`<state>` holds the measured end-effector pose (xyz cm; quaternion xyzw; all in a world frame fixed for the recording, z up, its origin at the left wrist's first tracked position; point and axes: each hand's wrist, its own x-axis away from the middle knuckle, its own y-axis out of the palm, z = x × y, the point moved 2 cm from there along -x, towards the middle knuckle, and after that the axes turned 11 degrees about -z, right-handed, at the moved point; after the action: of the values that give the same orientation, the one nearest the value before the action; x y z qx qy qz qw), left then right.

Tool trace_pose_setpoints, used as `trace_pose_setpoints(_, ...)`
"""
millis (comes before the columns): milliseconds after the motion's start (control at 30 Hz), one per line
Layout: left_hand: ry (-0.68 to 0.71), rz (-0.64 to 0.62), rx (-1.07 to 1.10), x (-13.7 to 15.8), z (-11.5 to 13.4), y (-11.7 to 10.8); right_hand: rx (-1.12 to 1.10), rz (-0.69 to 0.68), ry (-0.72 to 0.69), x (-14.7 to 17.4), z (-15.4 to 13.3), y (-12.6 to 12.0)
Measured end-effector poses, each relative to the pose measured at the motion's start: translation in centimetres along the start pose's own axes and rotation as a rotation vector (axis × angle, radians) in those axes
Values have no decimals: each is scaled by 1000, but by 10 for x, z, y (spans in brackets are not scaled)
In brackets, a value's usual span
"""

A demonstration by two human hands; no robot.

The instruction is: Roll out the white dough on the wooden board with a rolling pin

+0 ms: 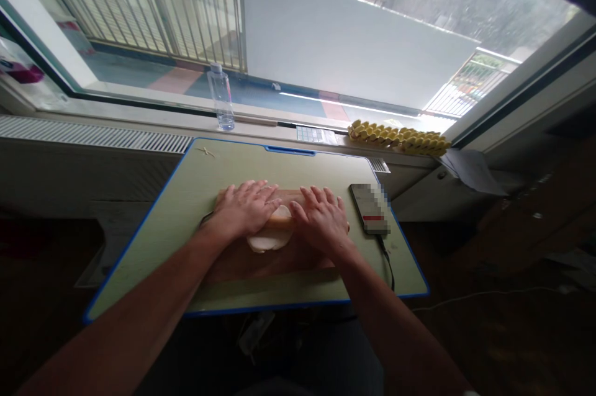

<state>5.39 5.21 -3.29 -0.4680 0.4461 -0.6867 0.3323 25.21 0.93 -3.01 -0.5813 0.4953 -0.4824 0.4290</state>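
Observation:
A round, flattened piece of pale dough (266,242) lies on a wooden board (274,267). Across it runs a wooden rolling pin (280,222), of which the middle shows between my hands. My left hand (244,205) rests over the pin's left part, palm down, its fingers stretched forward. On the right part lies my right hand (321,216), also palm down with fingers spread. Neither hand wraps its fingers round the pin. Both hands hide most of the pin's length, and the dough's far edge shows just beyond it.
The board lies on a small blue-edged table (186,197). To the right is a phone (365,207) with a cable (387,259) running off the near edge. A clear bottle (222,98) and yellow egg trays (398,137) stand on the windowsill. Dough scraps (205,152) lie far left.

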Motion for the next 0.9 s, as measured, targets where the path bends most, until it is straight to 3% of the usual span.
trace_pose_setpoints(167, -5, -4, 58, -13, -2, -10, -29, -44, 10, -15, 2, -6)
trace_pose_setpoints(300, 34, 50, 73, -25, -6, -14, -52, -43, 10, -27, 4, -9)
trace_pose_setpoints(500, -16, 128, 103, -44, -13, -14, -61, -56, 3, -40, 6, -13)
trace_pose_setpoints(900, 19, 127, 55, -24, -6, -10, -43, -130, 39, -13, -1, -8)
